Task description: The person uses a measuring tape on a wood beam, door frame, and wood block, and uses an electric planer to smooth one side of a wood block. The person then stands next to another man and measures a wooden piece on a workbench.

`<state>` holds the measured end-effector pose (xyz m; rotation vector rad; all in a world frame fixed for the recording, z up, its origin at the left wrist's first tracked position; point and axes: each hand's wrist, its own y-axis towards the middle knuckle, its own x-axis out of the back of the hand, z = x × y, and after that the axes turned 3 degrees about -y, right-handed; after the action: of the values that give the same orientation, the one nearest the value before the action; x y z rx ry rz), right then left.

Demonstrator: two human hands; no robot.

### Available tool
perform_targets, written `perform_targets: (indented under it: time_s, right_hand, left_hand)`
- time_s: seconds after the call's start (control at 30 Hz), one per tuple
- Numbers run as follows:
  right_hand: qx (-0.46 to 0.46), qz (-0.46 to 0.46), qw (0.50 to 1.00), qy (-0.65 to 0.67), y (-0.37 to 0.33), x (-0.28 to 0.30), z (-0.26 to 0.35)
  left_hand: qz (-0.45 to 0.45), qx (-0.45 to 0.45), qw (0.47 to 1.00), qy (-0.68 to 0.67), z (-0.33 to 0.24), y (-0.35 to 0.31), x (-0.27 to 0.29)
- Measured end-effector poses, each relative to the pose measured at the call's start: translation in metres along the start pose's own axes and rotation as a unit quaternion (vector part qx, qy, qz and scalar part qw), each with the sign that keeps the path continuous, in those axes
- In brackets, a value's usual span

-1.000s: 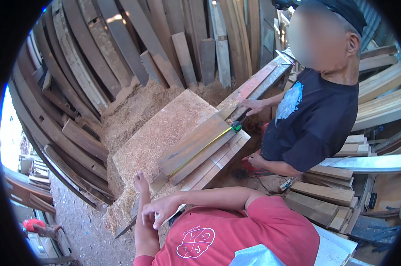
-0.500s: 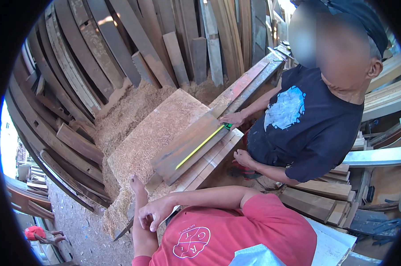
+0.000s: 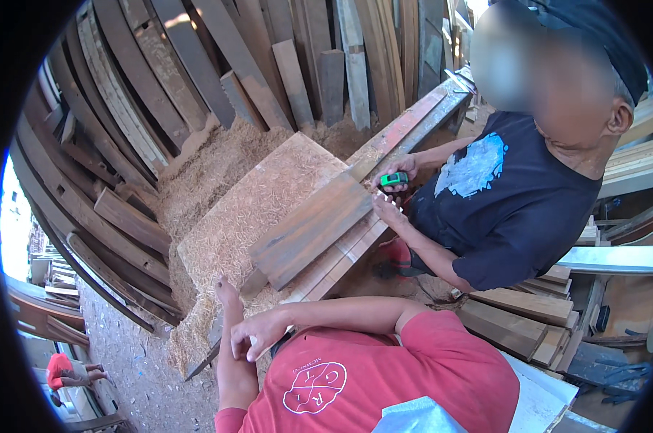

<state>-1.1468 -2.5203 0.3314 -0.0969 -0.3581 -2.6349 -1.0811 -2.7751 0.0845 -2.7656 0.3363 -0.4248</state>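
My left forearm reaches forward, and its hand (image 3: pixel 227 290) is near the edge of a shaving-covered panel (image 3: pixel 268 184). The fingers are too small and turned away to read. My right arm crosses my red shirt, and that hand (image 3: pixel 258 333) lies over my left forearm with fingers loosely bent and apart, holding no object. Beyond my hands, a wide brown board (image 3: pixel 312 231) rests across the bench. At its far right end a co-worker in a dark shirt holds a green tape measure (image 3: pixel 394 180) in one hand; their other hand (image 3: pixel 390 209) is close below it.
Paler planks (image 3: pixel 333 267) lie beside the board. A sawdust heap (image 3: pixel 211 173) surrounds the panel, with tall timbers (image 3: pixel 135 79) leaning behind. A dark flat strip (image 3: pixel 202 362) sticks out by my left forearm. Stacked boards (image 3: pixel 514 317) lie at right; another person (image 3: pixel 65 372) is far left.
The yellow tape that lay along the board is back in its green case. The co-worker has lifted the tape measure off the board and brought the other hand to it. My arms stay put.
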Motion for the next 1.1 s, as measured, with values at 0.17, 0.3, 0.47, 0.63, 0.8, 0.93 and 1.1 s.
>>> perform_targets:
  time_s: [0.17,0.3,0.47,0.63,0.8,0.93,1.1]
  right_hand:
    - [0.028,-0.127,0.967,-0.219,-0.032,0.013,-0.024]
    - [-0.031,0.037,0.997,0.063,-0.006,0.0,0.015]
    - [0.036,-0.026,0.988,-0.147,-0.012,0.002,-0.013]
    - [-0.025,-0.025,0.999,-0.012,-0.021,0.004,-0.001]
    - [-0.007,0.0,0.999,-0.049,-0.013,0.005,-0.009]
    - [-0.017,-0.138,0.931,-0.338,-0.024,0.005,-0.017]
    - [-0.032,0.011,0.997,0.064,-0.021,0.009,-0.004]
  left_hand:
    - [0.018,0.076,0.997,0.006,-0.034,-0.045,-0.048]
    - [-0.051,0.013,0.998,0.018,-0.009,-0.008,0.01]
    - [-0.024,0.066,0.997,-0.026,-0.026,-0.023,0.002]
    - [-0.045,0.08,0.996,0.0,-0.031,-0.045,-0.011]
    - [-0.039,0.079,0.996,-0.017,-0.027,-0.04,-0.012]
    - [-0.032,0.084,0.996,-0.025,-0.02,-0.037,-0.014]
    - [-0.019,0.089,0.995,-0.035,-0.012,-0.03,-0.024]
